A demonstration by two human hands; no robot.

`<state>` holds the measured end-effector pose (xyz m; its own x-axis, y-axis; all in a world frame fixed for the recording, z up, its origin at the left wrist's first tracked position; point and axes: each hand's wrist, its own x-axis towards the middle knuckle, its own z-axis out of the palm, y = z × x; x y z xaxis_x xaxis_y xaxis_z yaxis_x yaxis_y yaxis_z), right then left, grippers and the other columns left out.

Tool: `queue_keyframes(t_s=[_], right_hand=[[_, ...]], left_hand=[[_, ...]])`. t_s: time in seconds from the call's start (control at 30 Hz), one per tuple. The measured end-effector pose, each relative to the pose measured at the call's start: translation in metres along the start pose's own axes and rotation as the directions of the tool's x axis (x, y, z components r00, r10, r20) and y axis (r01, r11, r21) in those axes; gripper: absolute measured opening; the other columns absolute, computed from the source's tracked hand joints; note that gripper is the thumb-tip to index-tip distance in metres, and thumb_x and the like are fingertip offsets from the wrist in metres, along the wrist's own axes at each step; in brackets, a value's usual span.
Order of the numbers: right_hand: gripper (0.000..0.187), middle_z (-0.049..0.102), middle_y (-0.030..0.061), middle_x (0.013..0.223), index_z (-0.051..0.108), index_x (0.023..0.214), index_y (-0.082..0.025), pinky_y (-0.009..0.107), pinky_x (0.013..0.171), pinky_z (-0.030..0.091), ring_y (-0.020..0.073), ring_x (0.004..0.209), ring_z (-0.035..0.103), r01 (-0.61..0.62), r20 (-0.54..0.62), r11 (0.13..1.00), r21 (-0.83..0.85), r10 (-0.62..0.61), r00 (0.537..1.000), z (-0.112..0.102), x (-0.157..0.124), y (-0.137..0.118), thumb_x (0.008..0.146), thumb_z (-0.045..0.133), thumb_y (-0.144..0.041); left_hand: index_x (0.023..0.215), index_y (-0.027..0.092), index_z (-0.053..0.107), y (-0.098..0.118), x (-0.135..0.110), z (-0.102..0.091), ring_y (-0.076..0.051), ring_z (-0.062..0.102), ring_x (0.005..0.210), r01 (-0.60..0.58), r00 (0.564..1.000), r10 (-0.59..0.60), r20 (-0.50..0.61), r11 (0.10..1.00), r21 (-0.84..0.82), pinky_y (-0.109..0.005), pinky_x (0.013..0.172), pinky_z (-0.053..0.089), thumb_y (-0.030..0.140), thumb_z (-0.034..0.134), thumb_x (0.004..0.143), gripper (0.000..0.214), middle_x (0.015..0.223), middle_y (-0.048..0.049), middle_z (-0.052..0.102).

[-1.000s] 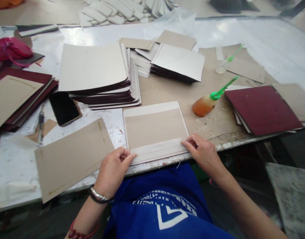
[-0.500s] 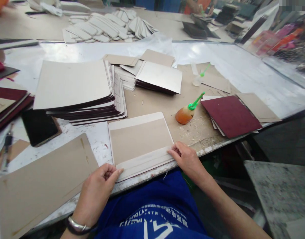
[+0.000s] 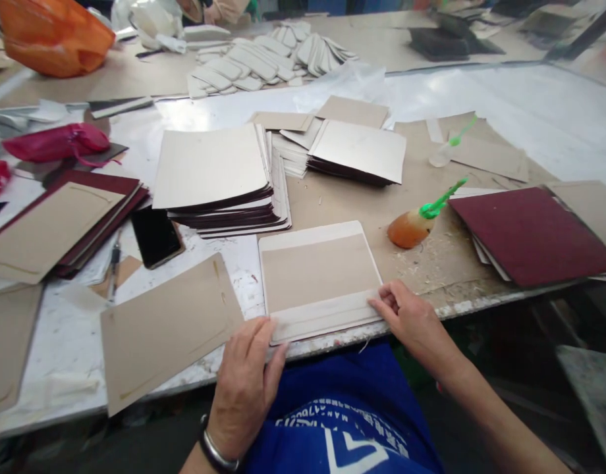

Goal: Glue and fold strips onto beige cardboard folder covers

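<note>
A pale cover piece (image 3: 319,276) with a brown cardboard panel and folded light borders lies at the table's near edge. My left hand (image 3: 246,385) rests at its lower left corner, fingers stretched out flat with the tips pressing on the folded lower flap. My right hand (image 3: 414,319) sits at the lower right corner, fingers curled and pressing on the same flap's end. An orange glue bottle (image 3: 412,226) with a green nozzle lies on its side just beyond my right hand.
A loose cardboard sheet (image 3: 167,329) lies left of the piece. A tall stack of covers (image 3: 214,174) and a black phone (image 3: 156,235) sit behind. Maroon covers (image 3: 527,234) lie at right, more boards (image 3: 51,227) at left. The table edge (image 3: 481,304) runs close.
My left hand's fingers have uncurled and now lie flat on the lower left corner. My right hand stays at the right corner. The view has swung about.
</note>
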<state>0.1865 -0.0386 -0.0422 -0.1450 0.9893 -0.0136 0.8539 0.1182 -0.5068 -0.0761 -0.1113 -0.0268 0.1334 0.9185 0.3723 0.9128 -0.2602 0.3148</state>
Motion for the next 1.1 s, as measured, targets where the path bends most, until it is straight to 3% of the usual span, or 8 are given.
queue_keyframes(t_s=[0.07, 0.13, 0.27, 0.4, 0.57, 0.7, 0.87, 1.1], right_hand=[[0.012, 0.053, -0.0005, 0.064, 0.045, 0.078, -0.02, 0.027, 0.059, 0.041, 0.0168, 0.06, 0.054, -0.007, 0.012, 1.0, -0.018, 0.007, 1.0, -0.002, 0.0, -0.004, 0.081, 0.056, -0.024], [0.011, 0.053, -0.0005, 0.065, 0.046, 0.079, -0.019, 0.028, 0.06, 0.042, 0.0172, 0.061, 0.054, -0.023, 0.02, 0.998, -0.057, 0.024, 1.0, -0.005, 0.001, -0.007, 0.081, 0.056, -0.024], [0.008, 0.055, 0.0033, 0.071, 0.051, 0.084, -0.017, 0.031, 0.064, 0.045, 0.0199, 0.068, 0.055, -0.039, -0.09, 0.988, -0.152, 0.025, 0.996, -0.009, -0.001, -0.012, 0.083, 0.054, -0.025], [0.017, 0.059, 0.0121, 0.086, 0.057, 0.093, -0.011, 0.039, 0.076, 0.046, 0.0246, 0.085, 0.054, 0.045, -0.264, 0.972, -0.23, -0.107, 0.959, -0.005, -0.015, -0.03, 0.087, 0.047, -0.024], [0.031, 0.061, 0.0152, 0.109, 0.056, 0.112, -0.006, 0.039, 0.093, 0.043, 0.0243, 0.107, 0.05, 0.354, -0.201, 0.918, -0.179, -0.387, 0.9, 0.011, -0.04, -0.062, 0.088, 0.046, -0.023], [0.05, 0.052, 0.0172, 0.127, 0.05, 0.121, -0.002, 0.042, 0.104, 0.034, 0.0275, 0.126, 0.036, 0.506, -0.079, 0.843, -0.182, -0.525, 0.847, 0.025, -0.044, -0.065, 0.088, 0.045, -0.038], [0.057, 0.047, 0.0185, 0.132, 0.046, 0.126, -0.001, 0.043, 0.107, 0.029, 0.0269, 0.131, 0.028, 0.477, 0.003, 0.855, -0.202, -0.487, 0.874, 0.033, -0.043, -0.047, 0.086, 0.049, -0.041], [0.055, 0.044, 0.0185, 0.134, 0.044, 0.128, -0.002, 0.043, 0.106, 0.031, 0.0267, 0.131, 0.028, 0.422, -0.03, 0.868, -0.263, -0.445, 0.895, 0.033, -0.047, -0.033, 0.085, 0.051, -0.036]], left_hand=[[0.127, 0.011, 0.04, 0.002, -0.006, 0.007, -0.027, 0.039, 0.123, -0.18, 0.978, 0.175, 0.112, 0.983, 0.034, -0.043, 0.101, 0.035, 0.03, 0.052, 0.084, 0.048, 0.128, -0.0164, 0.048], [0.132, 0.009, 0.034, 0.002, -0.01, 0.015, -0.029, 0.03, 0.13, -0.274, 0.949, 0.259, 0.178, 0.96, 0.06, -0.044, 0.106, 0.028, 0.035, 0.051, 0.083, 0.058, 0.136, -0.0162, 0.04], [0.133, 0.007, 0.035, -0.003, -0.015, 0.028, -0.027, 0.03, 0.13, -0.325, 0.936, 0.311, 0.164, 0.943, 0.069, -0.039, 0.109, 0.021, 0.038, 0.05, 0.083, 0.061, 0.137, -0.016, 0.039], [0.133, 0.006, 0.036, -0.006, -0.015, 0.032, -0.027, 0.032, 0.129, -0.337, 0.936, 0.329, 0.123, 0.94, 0.053, -0.038, 0.11, 0.019, 0.037, 0.049, 0.083, 0.06, 0.137, -0.0167, 0.04], [0.134, 0.007, 0.033, -0.009, -0.016, 0.034, -0.028, 0.033, 0.128, -0.361, 0.929, 0.358, 0.094, 0.932, 0.019, -0.039, 0.109, 0.02, 0.036, 0.047, 0.085, 0.059, 0.136, -0.0179, 0.041], [0.136, 0.008, 0.029, -0.014, -0.017, 0.038, -0.027, 0.03, 0.13, -0.376, 0.923, 0.374, 0.094, 0.927, 0.006, -0.039, 0.11, 0.019, 0.037, 0.045, 0.086, 0.06, 0.14, -0.017, 0.035], [0.137, 0.01, 0.027, -0.013, -0.017, 0.038, -0.025, 0.028, 0.131, -0.368, 0.925, 0.365, 0.103, 0.93, 0.012, -0.037, 0.11, 0.018, 0.037, 0.045, 0.085, 0.061, 0.143, -0.014, 0.031], [0.135, 0.008, 0.032, -0.008, -0.016, 0.034, -0.026, 0.031, 0.129, -0.349, 0.929, 0.339, 0.147, 0.936, 0.046, -0.038, 0.11, 0.018, 0.035, 0.049, 0.083, 0.061, 0.136, -0.0166, 0.04]])
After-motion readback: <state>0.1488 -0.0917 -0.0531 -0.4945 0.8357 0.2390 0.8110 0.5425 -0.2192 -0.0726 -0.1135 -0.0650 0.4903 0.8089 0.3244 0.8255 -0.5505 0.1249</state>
